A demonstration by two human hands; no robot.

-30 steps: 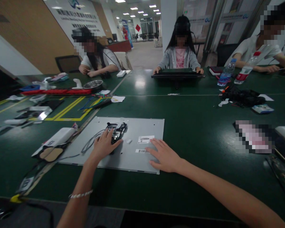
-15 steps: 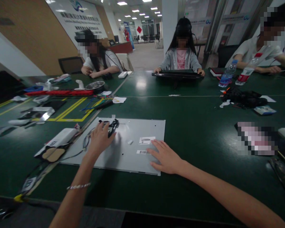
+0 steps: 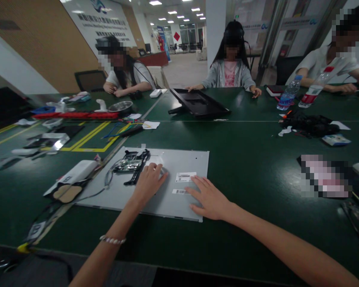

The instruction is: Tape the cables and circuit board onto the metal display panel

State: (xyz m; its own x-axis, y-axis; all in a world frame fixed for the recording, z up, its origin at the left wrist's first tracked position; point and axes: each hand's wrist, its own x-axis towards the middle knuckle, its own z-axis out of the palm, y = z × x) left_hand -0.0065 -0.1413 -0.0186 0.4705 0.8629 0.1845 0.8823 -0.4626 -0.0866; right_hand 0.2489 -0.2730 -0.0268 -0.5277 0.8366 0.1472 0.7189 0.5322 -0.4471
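A flat grey metal panel (image 3: 173, 207) lies on the green table. On its left part rests a black bracket (image 3: 137, 172) beside a circuit board (image 3: 128, 164), with grey cables (image 3: 108, 177) running off to the left. My left hand (image 3: 151, 179) is over the middle of the panel, just right of the bracket, its fingers bent and slightly apart. Nothing shows in its grasp. My right hand (image 3: 209, 197) lies with spread fingers on the panel's right edge, next to two white labels (image 3: 185, 177).
Across the table a person (image 3: 231, 69) has a hand on a tilted black frame (image 3: 200, 104). Two others sit at either side. Bottles (image 3: 315, 87), black cables (image 3: 311, 122) and a phone (image 3: 324, 175) are on the right; a white box (image 3: 77, 175) and tools lie left.
My left hand has moved right, off the bracket and board, which now show. My right hand has stayed put. The person opposite has tilted the black frame and shifted it left, with one hand off it.
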